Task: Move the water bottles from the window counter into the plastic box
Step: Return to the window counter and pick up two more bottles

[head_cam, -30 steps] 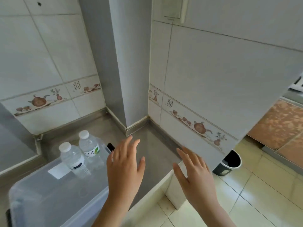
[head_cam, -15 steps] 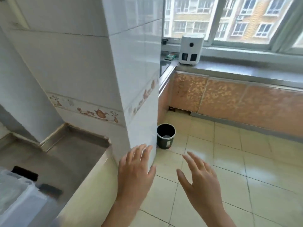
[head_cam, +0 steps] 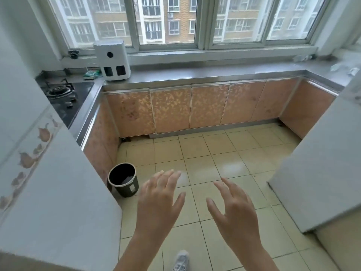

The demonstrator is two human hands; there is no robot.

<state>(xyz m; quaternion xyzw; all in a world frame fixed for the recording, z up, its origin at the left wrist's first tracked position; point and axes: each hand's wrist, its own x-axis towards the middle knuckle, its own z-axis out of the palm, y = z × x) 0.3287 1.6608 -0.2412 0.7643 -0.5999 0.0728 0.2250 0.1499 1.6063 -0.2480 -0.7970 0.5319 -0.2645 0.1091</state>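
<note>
My left hand [head_cam: 159,202] and my right hand [head_cam: 234,210] are held out in front of me over the tiled floor, fingers spread, both holding nothing. The steel window counter [head_cam: 214,72] runs under the window across the far side of the room. At its far right end lie clear objects [head_cam: 343,67] that may be water bottles; they are too blurred to tell. The plastic box is out of view.
A white appliance [head_cam: 112,59] stands at the counter's left end, beside a gas stove [head_cam: 60,90]. A black waste bin [head_cam: 123,179] stands on the floor by a tiled pillar [head_cam: 48,182]. A white appliance side [head_cam: 322,163] fills the right. My shoe [head_cam: 180,260] shows below.
My view has swung right, away from the plastic box with two bottles on the left counter, to the window counter. Both hands stayed open and empty in front of me.
</note>
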